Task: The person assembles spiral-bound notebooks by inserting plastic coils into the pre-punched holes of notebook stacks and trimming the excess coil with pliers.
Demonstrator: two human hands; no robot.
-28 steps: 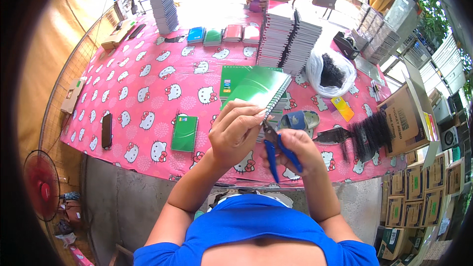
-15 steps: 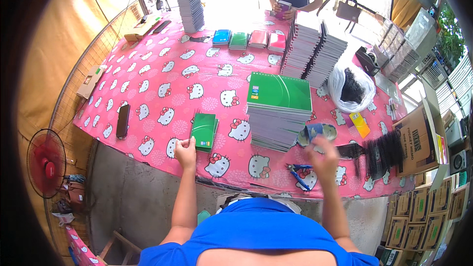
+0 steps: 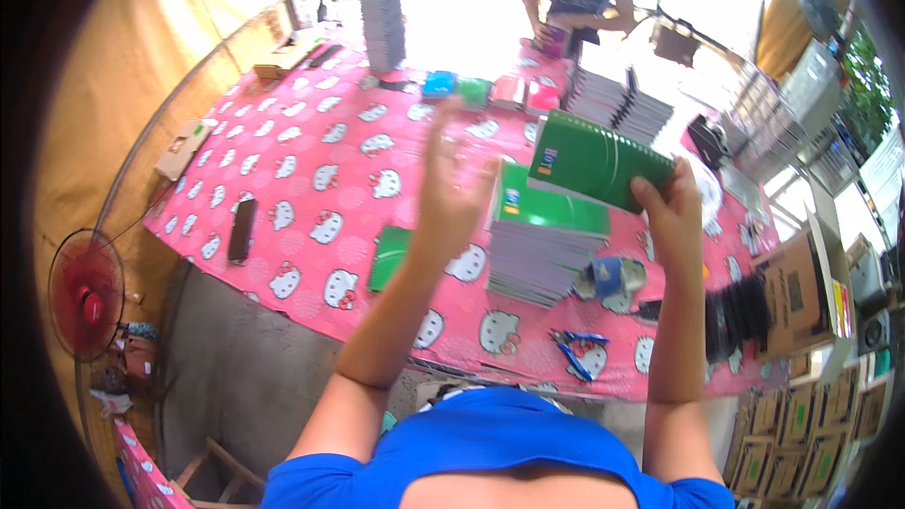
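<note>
My right hand (image 3: 675, 212) grips a green spiral notebook (image 3: 589, 158) by its right end, thumb on top of the cover. The notebook is tilted in the air over a tall stack of green notebooks (image 3: 566, 214). To the left of that stack my left hand (image 3: 451, 187) is raised over the table, blurred by motion, its fingers apart and holding nothing. Below it another small green notebook (image 3: 387, 259) lies on the tablecloth, partly covered by my left forearm.
The pink patterned tablecloth (image 3: 292, 160) carries blue-handled pliers (image 3: 577, 355), a cloth roll (image 3: 611, 278), black wire coils (image 3: 731, 316), a phone (image 3: 241, 231) and more notebook stacks (image 3: 603, 102). An open carton (image 3: 799, 287) stands right. Across the table a person (image 3: 577, 0) holds a purple item.
My right hand has risen from near the pliers and now has a green notebook in it. My left hand has left the small notebook on the table and moved up and right.
</note>
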